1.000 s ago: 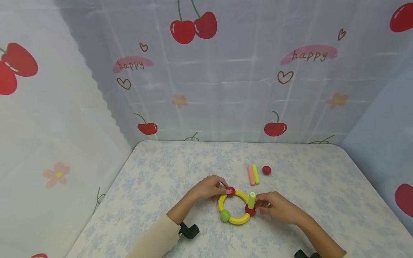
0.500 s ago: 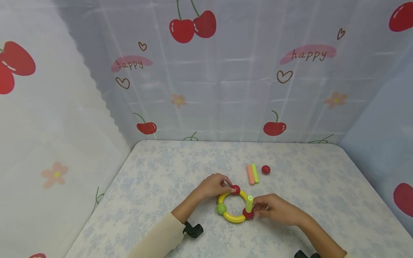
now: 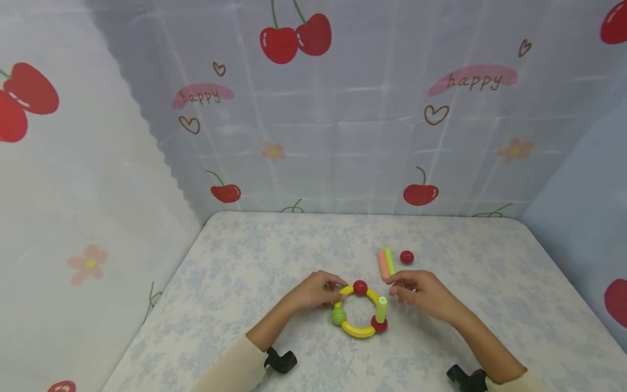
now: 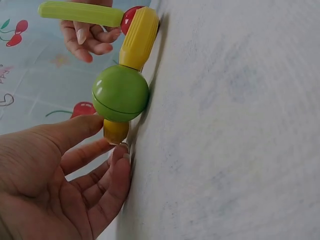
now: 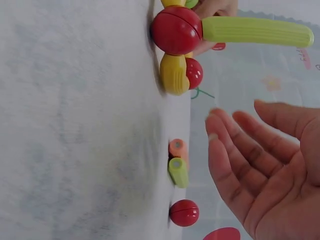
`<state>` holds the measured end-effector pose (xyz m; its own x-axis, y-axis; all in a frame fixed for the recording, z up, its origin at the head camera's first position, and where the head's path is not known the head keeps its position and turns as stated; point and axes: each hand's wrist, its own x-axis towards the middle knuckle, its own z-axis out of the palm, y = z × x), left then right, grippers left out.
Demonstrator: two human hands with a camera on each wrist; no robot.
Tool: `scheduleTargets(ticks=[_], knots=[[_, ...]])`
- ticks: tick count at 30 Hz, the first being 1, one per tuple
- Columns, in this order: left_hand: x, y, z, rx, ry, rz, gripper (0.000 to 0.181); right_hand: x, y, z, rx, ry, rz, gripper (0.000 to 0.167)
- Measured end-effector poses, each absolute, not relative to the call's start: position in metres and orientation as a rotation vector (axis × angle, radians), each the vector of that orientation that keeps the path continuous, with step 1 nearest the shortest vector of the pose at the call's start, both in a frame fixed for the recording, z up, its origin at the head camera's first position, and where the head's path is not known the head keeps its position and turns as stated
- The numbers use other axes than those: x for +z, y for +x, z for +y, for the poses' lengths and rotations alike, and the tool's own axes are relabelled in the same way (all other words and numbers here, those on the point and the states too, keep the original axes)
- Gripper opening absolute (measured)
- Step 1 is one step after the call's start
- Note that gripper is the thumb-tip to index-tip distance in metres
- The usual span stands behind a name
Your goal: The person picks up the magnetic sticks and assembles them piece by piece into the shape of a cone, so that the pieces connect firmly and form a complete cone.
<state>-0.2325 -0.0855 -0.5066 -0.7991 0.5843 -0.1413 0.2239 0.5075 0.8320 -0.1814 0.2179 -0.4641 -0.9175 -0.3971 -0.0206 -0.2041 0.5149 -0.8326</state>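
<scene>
A ring of yellow curved pieces [image 3: 358, 331] lies on the table, joined by a green ball [image 3: 338, 316] [image 4: 120, 93], a red ball at the back [image 3: 360, 287] and another red ball at the right [image 3: 379, 325] [image 5: 177, 30]. From that right ball a light green stick [image 3: 381, 309] [image 5: 257, 31] stands upright. My left hand [image 3: 313, 289] [image 4: 60, 175] pinches the ring's back-left yellow piece [image 4: 116, 131] beside the green ball. Empty, with fingers loosely bent, my right hand [image 3: 423, 294] [image 5: 270, 165] hovers between the ring and the loose sticks.
Behind the right hand lie an orange stick [image 3: 383, 264] and a light green stick [image 3: 390, 262], side by side, with a loose red ball [image 3: 406, 257] to their right. A printed curtain [image 3: 343, 125] hangs behind the table [image 3: 254, 245].
My right hand has let go of the right red ball and moved back toward the loose sticks. My left hand has shifted from the back red ball to the yellow piece. The ring has turned slightly.
</scene>
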Motion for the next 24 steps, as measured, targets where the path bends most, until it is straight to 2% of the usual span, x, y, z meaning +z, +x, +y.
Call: scheduleTargets(ticks=[13,24], knots=[[-0.518,-0.229,-0.094,1.369,0.653,2.296,0.028,-0.47,-0.217,0.202,-1.211,-0.31,2.941,0.023],[-0.523,-0.226,-0.091,1.423,0.59,2.28,0.025,-0.479,-0.23,0.193,-0.838,-0.149,3.096,0.03]])
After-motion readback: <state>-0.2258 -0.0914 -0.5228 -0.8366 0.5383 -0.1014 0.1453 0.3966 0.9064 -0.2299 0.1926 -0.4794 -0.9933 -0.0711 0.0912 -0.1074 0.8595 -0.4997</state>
